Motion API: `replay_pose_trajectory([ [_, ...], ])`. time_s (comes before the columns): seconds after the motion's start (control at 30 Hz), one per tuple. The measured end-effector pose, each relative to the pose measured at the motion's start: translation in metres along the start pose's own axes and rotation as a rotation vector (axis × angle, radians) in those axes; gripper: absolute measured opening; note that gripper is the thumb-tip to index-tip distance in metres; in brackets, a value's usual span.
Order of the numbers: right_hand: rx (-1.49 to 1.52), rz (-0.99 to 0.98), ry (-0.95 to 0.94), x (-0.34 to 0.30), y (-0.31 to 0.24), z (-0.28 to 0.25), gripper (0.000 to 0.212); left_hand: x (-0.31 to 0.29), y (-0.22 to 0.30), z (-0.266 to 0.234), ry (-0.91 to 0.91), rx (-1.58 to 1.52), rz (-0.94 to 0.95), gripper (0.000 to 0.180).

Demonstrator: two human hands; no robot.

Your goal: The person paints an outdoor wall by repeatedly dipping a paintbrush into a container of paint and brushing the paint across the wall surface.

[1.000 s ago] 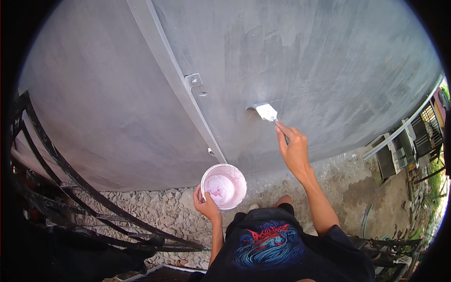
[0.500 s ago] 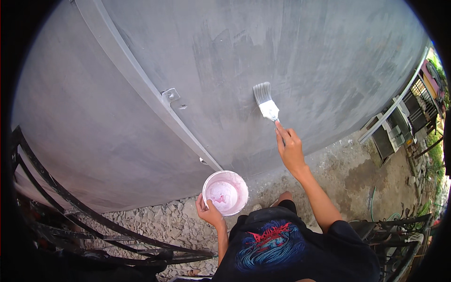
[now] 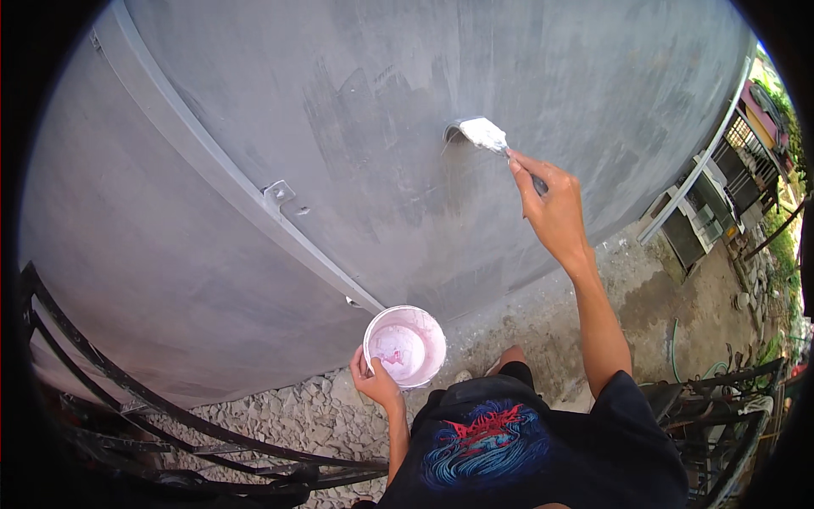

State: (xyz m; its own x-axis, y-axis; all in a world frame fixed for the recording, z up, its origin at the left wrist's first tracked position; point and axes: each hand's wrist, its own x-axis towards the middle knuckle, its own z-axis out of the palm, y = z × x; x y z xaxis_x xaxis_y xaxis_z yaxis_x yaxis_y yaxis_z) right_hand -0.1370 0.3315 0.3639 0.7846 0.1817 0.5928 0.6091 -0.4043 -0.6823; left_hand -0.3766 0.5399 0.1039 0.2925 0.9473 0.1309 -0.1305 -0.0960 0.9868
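A broad paintbrush (image 3: 484, 134) with a white-smeared ferrule presses against a grey wall (image 3: 373, 204), its bristles bent over. My right hand (image 3: 549, 199) is closed round the dark end of its handle. Patches of darker and lighter grey streak the wall around the brush. Lower down, my left hand (image 3: 377, 382) grips the left side of a small white bucket (image 3: 430, 374). Through the bucket's open top, pinkish-white residue shows on its inside. The bucket is held close in front of my body, apart from the brush.
A grey pipe (image 3: 203, 161) with a small bracket (image 3: 279, 193) runs slantwise down the wall. Dark curved metal rails (image 3: 170, 407) stand at lower left above gravel (image 3: 297, 424). A concrete floor (image 3: 644, 314) lies on the right, with a green hose (image 3: 676, 348) and stacked items (image 3: 691, 229).
My right hand has moved the brush upward along the wall. The bristles, straighter before, are now bent. The wall has shifted slightly left in view; the bucket stays nearly still.
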Motion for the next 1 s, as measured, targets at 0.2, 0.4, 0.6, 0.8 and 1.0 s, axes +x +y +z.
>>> replay_pose_trajectory([
  [0.2, 0.017, -0.154, 0.138, 0.051, -0.039, -0.028, 0.023, -0.007, 0.003, 0.018, -0.067, -0.061, -0.049, 0.036],
  [0.4, -0.011, -0.403, 0.413, 0.08, -0.065, -0.047, 0.022, -0.017, 0.017, 0.03, -0.106, -0.055, -0.041, 0.036],
  [0.6, -0.156, -0.348, 0.181, 0.032, -0.019, 0.0, 0.023, -0.013, 0.026, 0.031, -0.074, -0.096, -0.029, 0.037],
  [0.8, 0.018, -0.061, -0.228, -0.069, 0.013, 0.003, 0.024, 0.014, 0.071, 0.041, -0.044, -0.122, 0.099, 0.036],
  [1.0, 0.099, -0.019, -0.686, -0.108, -0.034, -0.035, 0.024, 0.035, 0.102, 0.053, -0.107, -0.082, 0.258, 0.035],
])
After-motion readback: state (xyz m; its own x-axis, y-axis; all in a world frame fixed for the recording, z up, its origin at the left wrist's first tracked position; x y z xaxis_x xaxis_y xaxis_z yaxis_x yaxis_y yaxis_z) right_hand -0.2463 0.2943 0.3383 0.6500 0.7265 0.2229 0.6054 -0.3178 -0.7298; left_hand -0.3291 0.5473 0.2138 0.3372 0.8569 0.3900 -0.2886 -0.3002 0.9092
